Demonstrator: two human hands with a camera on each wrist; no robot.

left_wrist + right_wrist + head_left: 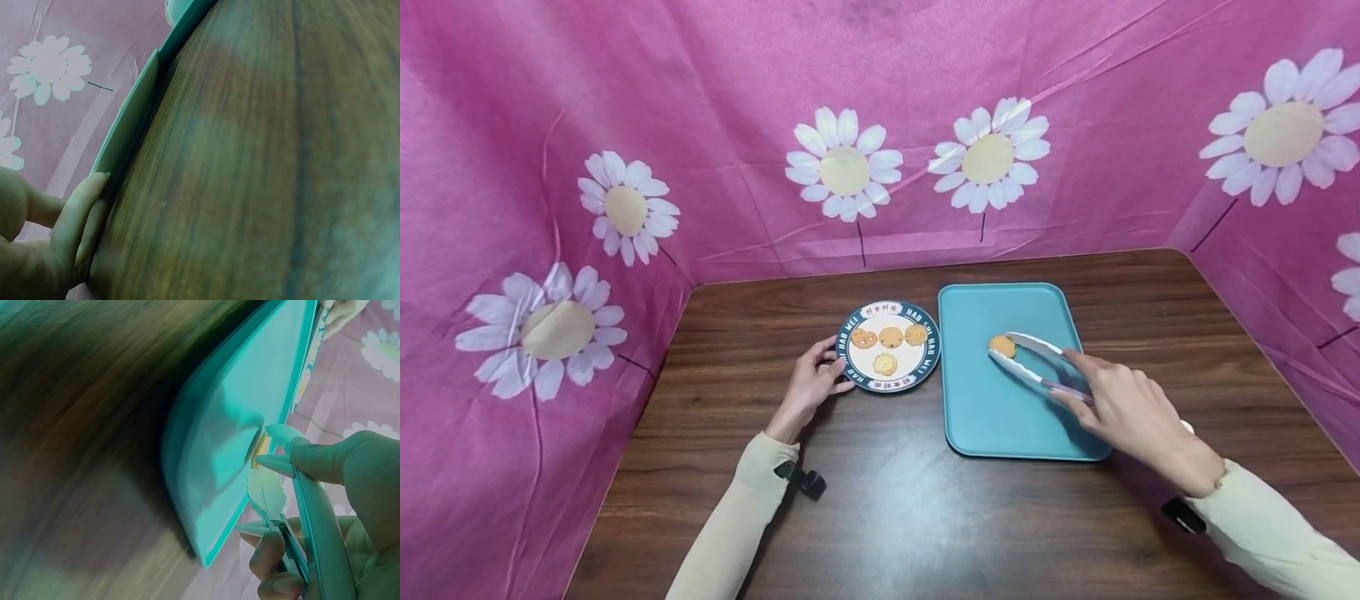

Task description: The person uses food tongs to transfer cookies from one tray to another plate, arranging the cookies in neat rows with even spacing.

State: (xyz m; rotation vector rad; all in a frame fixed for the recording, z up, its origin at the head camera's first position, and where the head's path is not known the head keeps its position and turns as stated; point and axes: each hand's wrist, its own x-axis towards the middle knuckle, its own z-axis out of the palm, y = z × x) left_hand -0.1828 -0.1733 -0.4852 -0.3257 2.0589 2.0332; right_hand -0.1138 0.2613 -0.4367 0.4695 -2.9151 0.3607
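My right hand [1131, 412] grips a pair of tongs [1036, 343] over the teal tray [973, 408]. Between the tong tips is a small round cookie [1002, 347], close over the tray; in the right wrist view the cookie [260, 450] shows edge-on. To the left, my left hand [811, 379] holds the left rim of a round plate [891, 386] with a dark patterned border. On that plate lie a pretzel-shaped cookie [863, 337], a round cookie [891, 337], a swirled cookie [916, 335] and a pale flower-shaped cookie [885, 364].
Both plate and tray stand on a dark wood-grain table [880, 492], side by side with their edges close. A pink cloth [737, 150] with daisies hangs behind the table and along its sides. The tray has a low raised rim.
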